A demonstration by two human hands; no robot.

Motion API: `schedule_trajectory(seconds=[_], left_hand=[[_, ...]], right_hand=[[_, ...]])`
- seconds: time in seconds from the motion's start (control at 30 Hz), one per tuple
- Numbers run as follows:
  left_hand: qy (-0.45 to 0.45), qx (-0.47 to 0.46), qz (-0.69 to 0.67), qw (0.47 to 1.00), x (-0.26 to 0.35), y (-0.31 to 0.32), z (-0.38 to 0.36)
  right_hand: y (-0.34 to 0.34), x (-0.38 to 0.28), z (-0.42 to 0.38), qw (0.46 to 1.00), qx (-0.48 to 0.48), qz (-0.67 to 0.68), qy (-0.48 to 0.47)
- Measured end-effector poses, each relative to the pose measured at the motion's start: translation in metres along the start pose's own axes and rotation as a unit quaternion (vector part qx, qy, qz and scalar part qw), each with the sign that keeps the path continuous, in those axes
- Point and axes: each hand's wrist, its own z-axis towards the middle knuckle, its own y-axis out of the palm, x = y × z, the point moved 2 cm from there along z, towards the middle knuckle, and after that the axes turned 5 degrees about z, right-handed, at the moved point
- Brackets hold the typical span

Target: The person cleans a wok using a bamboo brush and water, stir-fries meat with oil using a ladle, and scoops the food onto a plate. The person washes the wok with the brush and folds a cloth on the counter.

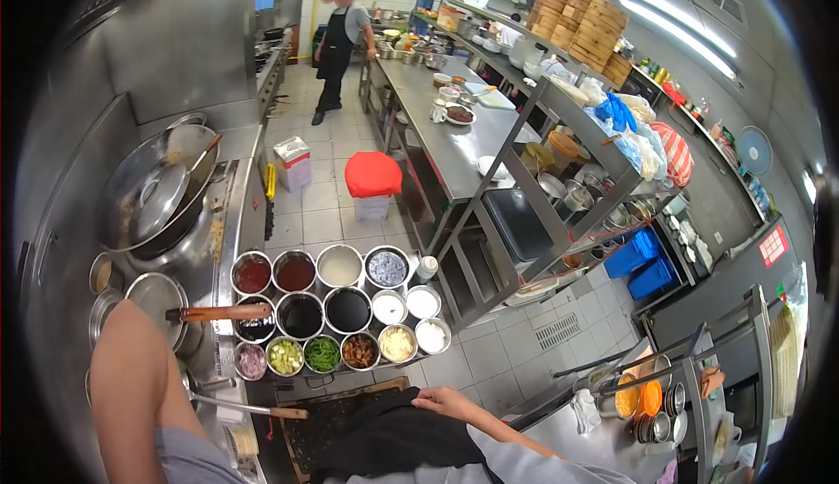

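Observation:
My right hand [444,402] is at my waist at the bottom centre, its fingers closed together on the edge of my black apron [393,440]. At the lower left my bare left arm is bent, and the left hand is out of view. Beyond the apron stand metal pots of dark and red sauces [300,315], a pot of green onion [322,355], one of browned pieces [360,351] and bowls of white powder [432,335]. A wooden-handled tool [218,313] lies across a round strainer [157,299].
A large wok [118,239] with a metal lid [164,197] sits at the left. A red-topped stool [373,175] stands on the floor. A person in a black apron [336,47] stands by the long steel counter [419,134]. Steel shelving [502,213] rises to the right.

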Motion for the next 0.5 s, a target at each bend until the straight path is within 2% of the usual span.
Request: schedule_trajectory(seconds=[0.17,0.3,0.4,0.5], left_hand=[[0.023,0.018,-0.047,0.998,-0.047,0.017,-0.017],[0.042,0.029,-0.065,0.997,-0.064,0.027,-0.018],[0.061,0.041,-0.078,0.994,-0.070,0.037,-0.015],[0.074,0.057,-0.091,0.991,-0.076,0.049,-0.009]], right_hand=[[-0.015,-0.025,0.013,0.994,0.081,0.058,0.043],[-0.020,-0.019,0.018,0.994,0.064,0.039,0.078],[-0.022,0.004,0.014,0.982,0.084,0.090,0.141],[-0.016,0.065,-0.001,0.966,0.179,0.106,0.152]])
